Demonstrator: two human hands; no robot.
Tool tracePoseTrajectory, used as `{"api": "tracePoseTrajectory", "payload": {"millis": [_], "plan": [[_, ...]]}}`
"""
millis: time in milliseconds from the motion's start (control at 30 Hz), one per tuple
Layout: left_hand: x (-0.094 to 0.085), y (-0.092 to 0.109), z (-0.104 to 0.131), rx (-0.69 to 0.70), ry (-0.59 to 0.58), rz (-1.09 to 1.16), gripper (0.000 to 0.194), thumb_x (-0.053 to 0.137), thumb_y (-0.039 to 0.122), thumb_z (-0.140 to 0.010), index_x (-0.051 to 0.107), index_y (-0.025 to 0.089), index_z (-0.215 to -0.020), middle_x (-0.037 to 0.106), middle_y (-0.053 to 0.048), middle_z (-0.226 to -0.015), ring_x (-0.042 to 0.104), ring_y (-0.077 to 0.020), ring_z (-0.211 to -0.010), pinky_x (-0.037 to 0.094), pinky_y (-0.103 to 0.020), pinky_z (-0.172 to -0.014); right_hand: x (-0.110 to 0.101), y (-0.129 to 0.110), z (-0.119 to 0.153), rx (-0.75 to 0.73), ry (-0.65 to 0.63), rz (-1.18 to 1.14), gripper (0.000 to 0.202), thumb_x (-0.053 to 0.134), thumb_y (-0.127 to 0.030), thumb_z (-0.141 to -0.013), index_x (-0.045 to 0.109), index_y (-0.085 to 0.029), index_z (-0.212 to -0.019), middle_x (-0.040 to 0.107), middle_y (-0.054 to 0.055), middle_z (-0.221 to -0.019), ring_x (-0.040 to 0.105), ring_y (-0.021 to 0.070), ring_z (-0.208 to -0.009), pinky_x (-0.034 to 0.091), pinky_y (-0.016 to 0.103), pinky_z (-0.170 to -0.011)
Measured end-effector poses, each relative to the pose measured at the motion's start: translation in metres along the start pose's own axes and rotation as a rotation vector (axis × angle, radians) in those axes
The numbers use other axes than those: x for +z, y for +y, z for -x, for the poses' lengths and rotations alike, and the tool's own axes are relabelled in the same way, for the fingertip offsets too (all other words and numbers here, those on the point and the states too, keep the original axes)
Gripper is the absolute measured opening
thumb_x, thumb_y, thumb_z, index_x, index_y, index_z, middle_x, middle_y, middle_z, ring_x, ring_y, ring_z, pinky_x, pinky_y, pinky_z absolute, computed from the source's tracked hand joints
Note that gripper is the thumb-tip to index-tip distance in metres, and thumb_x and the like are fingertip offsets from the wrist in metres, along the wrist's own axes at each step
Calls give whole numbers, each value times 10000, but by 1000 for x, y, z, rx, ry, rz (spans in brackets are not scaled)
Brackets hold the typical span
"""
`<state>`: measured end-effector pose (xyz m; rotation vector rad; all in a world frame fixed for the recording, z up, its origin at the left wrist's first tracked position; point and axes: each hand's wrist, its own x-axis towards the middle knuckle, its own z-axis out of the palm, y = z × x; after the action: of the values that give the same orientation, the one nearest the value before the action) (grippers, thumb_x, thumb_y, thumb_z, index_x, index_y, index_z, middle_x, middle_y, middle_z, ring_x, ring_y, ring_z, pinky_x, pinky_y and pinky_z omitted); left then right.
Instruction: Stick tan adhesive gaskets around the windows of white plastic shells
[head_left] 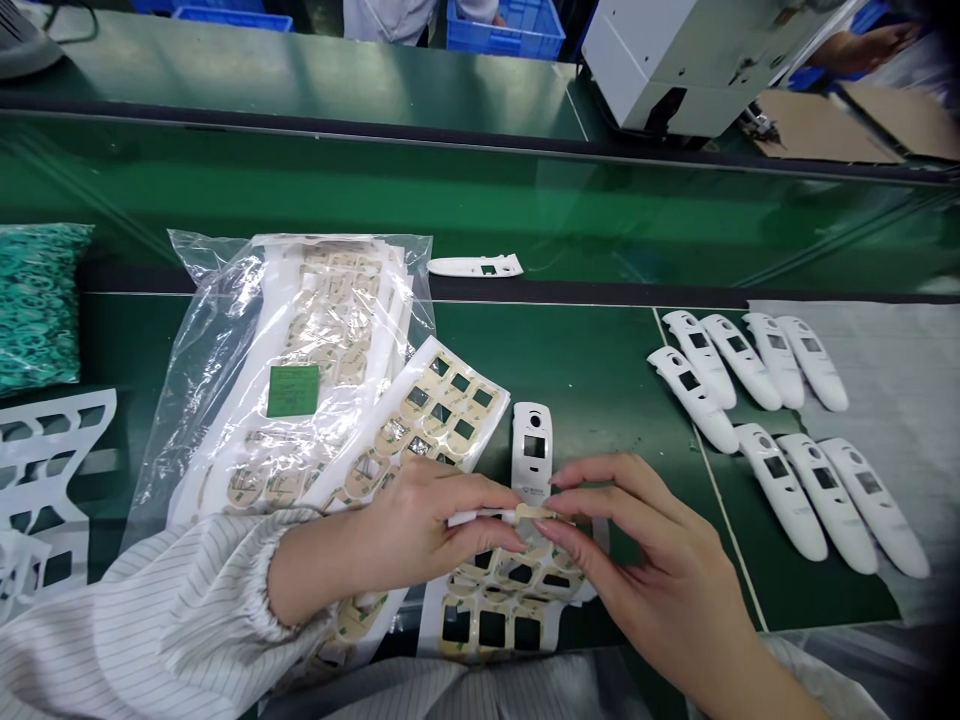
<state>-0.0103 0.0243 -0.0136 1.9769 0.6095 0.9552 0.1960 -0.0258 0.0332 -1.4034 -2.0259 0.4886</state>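
Observation:
My left hand (439, 508) pinches a thin white piece (480, 516), seen edge-on, between thumb and fingers. At its right end is a small beige adhesive sticker (529, 511), where the thumb and fingertips of my right hand (652, 545) close on it. Just behind my fingers lies a white plastic housing (533, 440) with a square window and a round hole, its lower end hidden. Below my hands is a sheet of beige stickers (491, 608) with square cut-outs. Another sticker sheet (450, 400) lies slanted behind my left hand.
A clear bag (217, 320) of sticker sheets lies at left, with a green square card (292, 390). Several white housings (780, 490) lie at right, near a pale sheet (900, 370). A narrow white part (476, 266) rests by the back ledge. A bag of teal pieces (37, 305) sits far left.

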Motion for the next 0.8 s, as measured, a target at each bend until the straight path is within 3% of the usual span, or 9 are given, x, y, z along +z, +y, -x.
{"api": "tracePoseTrajectory", "payload": {"millis": [267,367,467,533,667,800], "plan": [[-3,2,-4,12,-79,76,207,600,307,-935,674,123,-993,744,-20,-730,668,-80,-561,494,-132,-554,-4,-10,-2,-55,58,-46,173,659,-48,-795,633,-214,-837,621,41,-820,617,163,-798,542,281,-633],[-4,3,-4,11,-94,75,391,613,456,-895,678,90,-1014,679,-13,-611,593,-83,-471,437,-163,-467,-7,-12,-4,-55,74,-58,181,651,-33,-795,630,-210,-829,615,41,-776,603,161,-754,525,285,-601],[-3,4,-2,20,-113,59,604,676,553,-805,639,62,-1154,570,35,-514,447,-76,-392,315,-204,-382,-10,-12,-5,-52,60,-57,155,651,-40,-802,625,-191,-820,612,42,-778,589,138,-722,509,259,-575],[-3,5,-2,36,-155,65,528,679,474,-838,625,83,-1189,592,35,-540,434,-73,-405,315,-203,-396,-12,-11,-4,-48,37,-77,149,643,-37,-805,622,-184,-814,611,42,-781,587,130,-722,507,247,-574],[-4,3,-3,32,-198,103,251,700,270,-860,691,107,-1051,687,-6,-630,581,-79,-504,446,-168,-524,-17,-13,-4,-54,-24,-132,147,639,-32,-805,617,-177,-810,613,43,-781,588,128,-717,516,245,-582],[-4,2,-6,42,-186,84,267,726,330,-828,727,77,-916,666,-26,-590,590,-91,-488,430,-182,-493,-25,-15,-4,-66,-106,-212,153,658,-26,-792,610,-171,-808,612,33,-751,601,119,-696,532,228,-571]]}}
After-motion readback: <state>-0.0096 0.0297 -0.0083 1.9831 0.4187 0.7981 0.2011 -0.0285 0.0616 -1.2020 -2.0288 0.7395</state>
